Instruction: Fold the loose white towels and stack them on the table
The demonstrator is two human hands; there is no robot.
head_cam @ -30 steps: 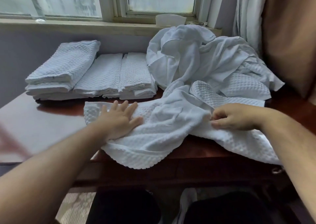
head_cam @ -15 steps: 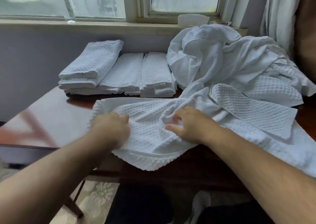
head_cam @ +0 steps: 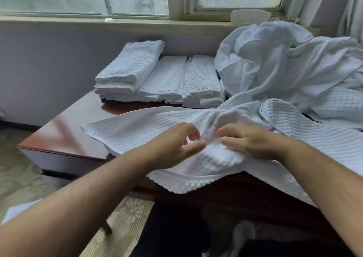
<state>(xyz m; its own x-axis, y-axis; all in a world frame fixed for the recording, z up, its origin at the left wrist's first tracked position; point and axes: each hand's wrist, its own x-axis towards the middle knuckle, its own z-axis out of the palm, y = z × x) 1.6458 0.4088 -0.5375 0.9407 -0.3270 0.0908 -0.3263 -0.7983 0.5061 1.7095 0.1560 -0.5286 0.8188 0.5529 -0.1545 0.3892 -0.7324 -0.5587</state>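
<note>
Loose towel (head_cam: 137,127) spread on the table (head_cam: 64,138) front, right hand (head_cam: 249,140) pinching a bunch of it, left hand (head_cam: 172,146) half curled, holding nothing, folded towels (head_cam: 157,80) behind, big messy pile (head_cam: 275,64) (right side) crowding in

1. The waffle towel (head_cam: 137,131) before you: white cloth in a raised grid weave, rough and matt, with a bobbled near hem.
2. The folded towels (head_cam: 167,80): the same waffle cloth, matt.
3. The loose heap (head_cam: 255,60): you find finer, smoother white cloth on top and waffle cloth lower down.
4. Your counter (head_cam: 64,135): red-brown wood, polished and glossy, mirroring the window light.
5. The sill (head_cam: 78,22): pale, smooth, matt.
6. The floor (head_cam: 125,217): patterned carpet, dull.
7. The bottle (head_cam: 107,3): clear; you cannot tell glass from plastic.
</note>
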